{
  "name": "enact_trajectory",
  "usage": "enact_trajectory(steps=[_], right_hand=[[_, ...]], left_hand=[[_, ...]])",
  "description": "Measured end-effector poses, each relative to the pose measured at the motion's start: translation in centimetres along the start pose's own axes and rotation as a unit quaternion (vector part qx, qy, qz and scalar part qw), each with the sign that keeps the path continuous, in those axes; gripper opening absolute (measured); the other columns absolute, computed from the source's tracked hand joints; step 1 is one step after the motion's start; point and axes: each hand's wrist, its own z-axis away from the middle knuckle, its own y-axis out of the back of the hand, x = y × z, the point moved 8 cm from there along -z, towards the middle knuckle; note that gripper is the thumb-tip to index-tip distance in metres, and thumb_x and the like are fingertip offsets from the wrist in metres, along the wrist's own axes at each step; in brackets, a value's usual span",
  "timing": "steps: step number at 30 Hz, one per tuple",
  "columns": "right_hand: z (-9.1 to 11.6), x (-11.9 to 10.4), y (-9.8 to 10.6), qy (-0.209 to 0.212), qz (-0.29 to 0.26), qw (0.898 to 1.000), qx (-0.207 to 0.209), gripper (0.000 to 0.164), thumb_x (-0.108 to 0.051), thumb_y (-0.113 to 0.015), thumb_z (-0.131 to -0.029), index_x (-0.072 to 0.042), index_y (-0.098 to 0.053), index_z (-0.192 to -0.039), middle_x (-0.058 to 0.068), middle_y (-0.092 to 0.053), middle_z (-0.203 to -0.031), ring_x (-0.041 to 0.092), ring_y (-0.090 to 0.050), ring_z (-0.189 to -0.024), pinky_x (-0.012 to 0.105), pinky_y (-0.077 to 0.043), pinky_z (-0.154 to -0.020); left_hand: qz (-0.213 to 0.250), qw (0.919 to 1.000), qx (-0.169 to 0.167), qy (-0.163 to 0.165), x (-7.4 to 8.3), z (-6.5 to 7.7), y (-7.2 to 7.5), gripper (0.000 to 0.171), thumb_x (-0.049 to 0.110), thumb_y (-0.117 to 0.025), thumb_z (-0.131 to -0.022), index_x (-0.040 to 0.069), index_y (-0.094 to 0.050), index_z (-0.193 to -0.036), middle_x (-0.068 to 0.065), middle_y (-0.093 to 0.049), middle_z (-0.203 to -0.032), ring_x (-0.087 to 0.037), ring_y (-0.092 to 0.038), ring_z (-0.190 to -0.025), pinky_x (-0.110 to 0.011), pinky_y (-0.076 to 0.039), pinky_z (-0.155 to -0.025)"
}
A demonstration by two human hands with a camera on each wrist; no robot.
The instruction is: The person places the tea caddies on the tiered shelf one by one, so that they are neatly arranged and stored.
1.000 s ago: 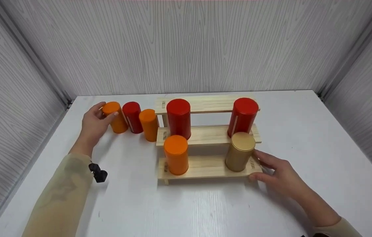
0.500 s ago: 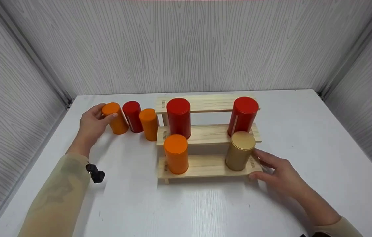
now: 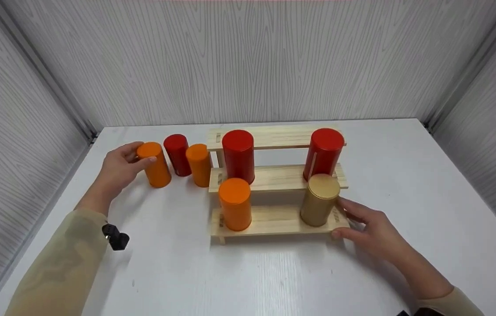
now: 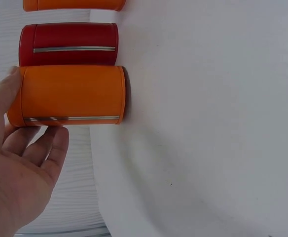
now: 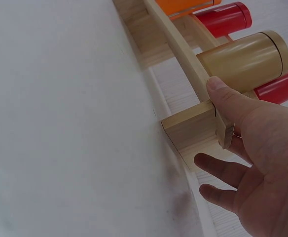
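At the table's left, my left hand (image 3: 118, 169) holds an orange canister (image 3: 156, 171) near its lid, thumb on one side and fingers on the other. It is upright; a vertical silver strip runs down its side in the left wrist view. Behind it to the right stand a red canister (image 3: 178, 156) and another orange canister (image 3: 199, 166). My right hand (image 3: 377, 232) grips the right end of a three-tier wooden rack (image 3: 276, 221) at its lowest shelf, thumb on the front edge. Beside those fingers a gold canister (image 3: 318, 206) stands on that shelf.
An orange canister (image 3: 235, 213) stands at the left of the lowest shelf. Two red canisters, one left (image 3: 239, 162) and one right (image 3: 324, 153), occupy the middle shelf. Grey wood-grain panels (image 3: 248, 66) enclose the white table (image 3: 274, 281) at the back and sides.
My left hand has drawn the orange canister a little toward me, out of line with the red one beside it. The right hand and the rack have stayed in place.
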Motion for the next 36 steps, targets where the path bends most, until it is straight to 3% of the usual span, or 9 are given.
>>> enact_trajectory(steps=[7, 15, 24, 36], right_hand=[[-0.2, 0.0, -0.2, 0.005, -0.002, 1.0, 0.0, 0.089, -0.039, -0.091, -0.084, -0.015, -0.05, -0.16, 0.007, -0.052, -0.159, 0.032, -0.054, -0.143, 0.05, -0.052, -0.108], [-0.4, -0.1, -0.2, 0.01, 0.004, 1.0, 0.002, 0.089, -0.039, -0.091, -0.085, -0.014, -0.05, -0.16, 0.006, -0.052, -0.159, 0.032, -0.054, -0.143, 0.05, -0.052, -0.108], [-0.6, 0.0, -0.1, 0.012, 0.001, 1.0, -0.001, 0.089, -0.037, -0.091, -0.085, -0.012, -0.049, -0.16, 0.007, -0.051, -0.159, 0.032, -0.05, -0.145, 0.049, -0.051, -0.108], [-0.6, -0.2, -0.1, 0.014, 0.008, 1.0, 0.0, 0.087, -0.038, -0.09, -0.086, -0.015, -0.05, -0.16, 0.007, -0.052, -0.159, 0.032, -0.053, -0.143, 0.05, -0.052, -0.107]], left_hand=[[-0.011, 0.9994, -0.009, -0.032, 1.5, 1.3, 0.7, 0.093, 0.047, -0.079, -0.095, 0.007, -0.034, -0.166, -0.011, -0.052, -0.16, -0.028, -0.05, -0.144, -0.046, -0.04, -0.121], [-0.02, 0.9985, 0.005, -0.052, 3.4, 3.0, 2.0, 0.096, 0.054, -0.08, -0.091, 0.008, -0.038, -0.164, -0.01, -0.056, -0.156, -0.027, -0.054, -0.141, -0.045, -0.043, -0.119], [-0.034, 0.9966, 0.012, -0.074, 6.0, 4.7, 3.2, 0.087, 0.052, -0.079, -0.093, 0.007, -0.047, -0.16, -0.013, -0.06, -0.151, -0.029, -0.057, -0.14, -0.048, -0.043, -0.118], [-0.039, 0.9913, 0.024, -0.124, 10.5, 6.1, 3.9, 0.073, 0.045, -0.081, -0.094, 0.01, -0.057, -0.153, -0.01, -0.067, -0.143, -0.021, -0.065, -0.13, -0.032, -0.05, -0.11]])
